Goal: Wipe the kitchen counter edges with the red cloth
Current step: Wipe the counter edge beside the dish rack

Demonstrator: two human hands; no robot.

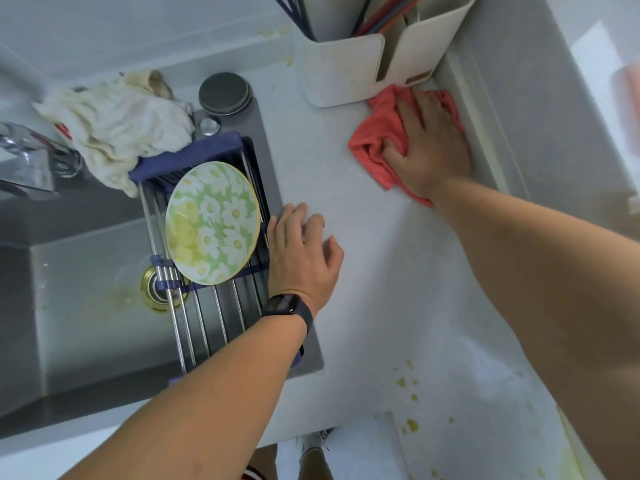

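Red cloth | lying bunched on counter beside utensil holder | pressing under right hand, fingers spread flat | bracing left hand, fingers relaxed apart | keeping pressure even, tracking along raised edge

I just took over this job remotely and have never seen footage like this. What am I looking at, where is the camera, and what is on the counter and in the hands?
There is no machine here: a person works with two bare hands. The single picture comes from a camera worn on the head, looking down. The right hand presses the red cloth onto the white counter near its back corner, beside a white utensil holder. The left hand, with a dark watch on the wrist, rests flat by the sink and holds nothing. A rack across the sink carries a floral plate; a cream towel lies behind. Yellow spots mark the counter's near part.
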